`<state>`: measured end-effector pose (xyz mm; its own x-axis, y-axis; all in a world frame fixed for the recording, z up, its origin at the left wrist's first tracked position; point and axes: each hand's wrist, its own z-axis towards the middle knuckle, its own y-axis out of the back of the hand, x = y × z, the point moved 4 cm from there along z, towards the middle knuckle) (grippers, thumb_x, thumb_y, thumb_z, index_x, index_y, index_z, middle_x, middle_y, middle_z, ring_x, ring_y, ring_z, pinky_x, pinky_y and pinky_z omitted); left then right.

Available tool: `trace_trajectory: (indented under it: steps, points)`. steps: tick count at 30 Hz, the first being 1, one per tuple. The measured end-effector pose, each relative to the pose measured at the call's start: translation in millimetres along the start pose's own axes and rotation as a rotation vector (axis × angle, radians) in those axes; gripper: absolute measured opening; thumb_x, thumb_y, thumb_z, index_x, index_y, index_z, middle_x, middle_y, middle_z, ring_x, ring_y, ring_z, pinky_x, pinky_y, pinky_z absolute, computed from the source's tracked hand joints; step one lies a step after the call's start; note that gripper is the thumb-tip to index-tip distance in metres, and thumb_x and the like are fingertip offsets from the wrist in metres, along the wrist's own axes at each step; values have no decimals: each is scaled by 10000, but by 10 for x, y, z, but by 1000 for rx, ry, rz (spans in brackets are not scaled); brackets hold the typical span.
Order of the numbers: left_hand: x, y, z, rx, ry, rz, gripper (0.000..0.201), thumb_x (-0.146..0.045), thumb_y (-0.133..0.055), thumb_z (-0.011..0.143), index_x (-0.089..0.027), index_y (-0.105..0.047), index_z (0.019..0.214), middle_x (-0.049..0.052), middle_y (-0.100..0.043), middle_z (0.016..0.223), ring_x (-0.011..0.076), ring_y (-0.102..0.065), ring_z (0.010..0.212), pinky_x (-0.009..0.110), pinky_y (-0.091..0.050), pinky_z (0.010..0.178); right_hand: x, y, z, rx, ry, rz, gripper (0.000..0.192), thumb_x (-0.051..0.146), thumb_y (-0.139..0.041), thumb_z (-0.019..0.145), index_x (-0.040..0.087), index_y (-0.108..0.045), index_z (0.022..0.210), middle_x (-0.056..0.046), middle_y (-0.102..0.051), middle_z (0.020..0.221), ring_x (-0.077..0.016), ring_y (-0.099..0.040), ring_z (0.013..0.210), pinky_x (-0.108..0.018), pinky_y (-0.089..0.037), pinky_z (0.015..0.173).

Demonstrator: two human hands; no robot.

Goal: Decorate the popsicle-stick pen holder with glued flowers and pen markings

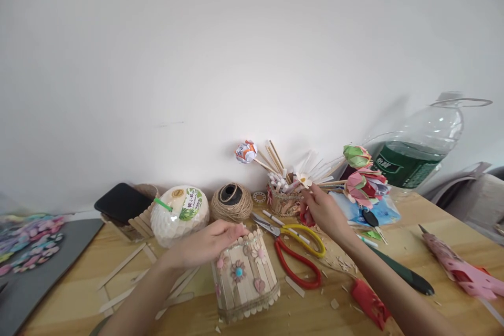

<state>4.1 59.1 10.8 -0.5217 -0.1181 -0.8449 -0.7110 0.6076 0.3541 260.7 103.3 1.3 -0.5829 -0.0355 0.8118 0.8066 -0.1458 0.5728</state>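
My left hand (214, 241) grips the top rim of a small pot made of craft sticks (246, 283). The pot stands tilted towards me, its front decorated with little flowers, hearts and twine along the edges. My right hand (321, 207) is closed with its fingertips at a white flower (304, 180) with a yellow centre, beside a low woven basket (285, 205) full of thin sticks and white rods. Between both hands lie scissors with one yellow and one red handle (301, 262). A ball of twine (232, 205) stands behind my left hand.
A white coconut with a green straw (179, 215) stands left of the twine, near a black phone (124, 203). Loose craft sticks (122, 268) lie front left. Paper flowers (366, 186), a large plastic bottle (417, 147) and a pink glue gun (457, 265) occupy the right.
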Motion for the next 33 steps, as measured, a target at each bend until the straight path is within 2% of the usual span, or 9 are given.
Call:
trace_trajectory:
  steps: [4,9,13,18,22,28,33]
  points:
    - [22,-10,15,29,-37,-5,684,-683,-403,763,-141,-577,1143,102,-584,1135,175,-562,766,252,-444,622,40,44,29,-79,13,-153,188,206,-448,869,194,-463,682,76,-481,464,-103,-449,365,-236,-346,447]
    - [83,-20,52,22,-22,-1,673,-677,-417,763,-147,-549,1156,92,-552,1092,153,-541,721,254,-430,604,65,81,27,-154,16,-206,231,313,-526,886,136,-547,738,66,-500,577,-71,-456,460,-223,-405,506]
    - [70,-40,48,21,-19,-18,724,-713,-424,727,-121,-553,1122,82,-522,1013,149,-516,705,265,-428,587,113,115,-11,-227,36,-113,112,242,-493,869,158,-567,858,69,-519,509,-91,-458,406,-221,-371,464]
    - [40,-63,35,41,-46,-22,695,-716,-440,715,-128,-583,1058,64,-519,976,159,-504,732,264,-430,586,245,179,-84,-357,125,88,195,353,-437,874,186,-517,937,57,-521,499,-107,-462,372,-213,-348,395]
    - [62,-65,40,38,-65,-27,616,-671,-441,758,-136,-594,1021,54,-535,963,152,-504,716,256,-425,581,372,186,-193,-410,249,260,225,409,-409,892,203,-450,973,82,-470,506,-93,-440,351,-197,-350,358]
    - [7,-90,32,75,-114,-10,559,-627,-443,789,-119,-607,955,55,-575,905,139,-489,671,230,-404,530,538,168,-438,-420,447,397,206,421,-419,896,223,-418,950,104,-432,477,-82,-419,333,-184,-341,335]
    - [-54,-81,7,85,-116,-32,534,-613,-456,792,-131,-622,949,44,-593,903,137,-493,671,213,-395,517,607,247,-585,-483,535,367,133,363,-454,900,232,-457,879,80,-447,535,-88,-424,398,-209,-356,393]
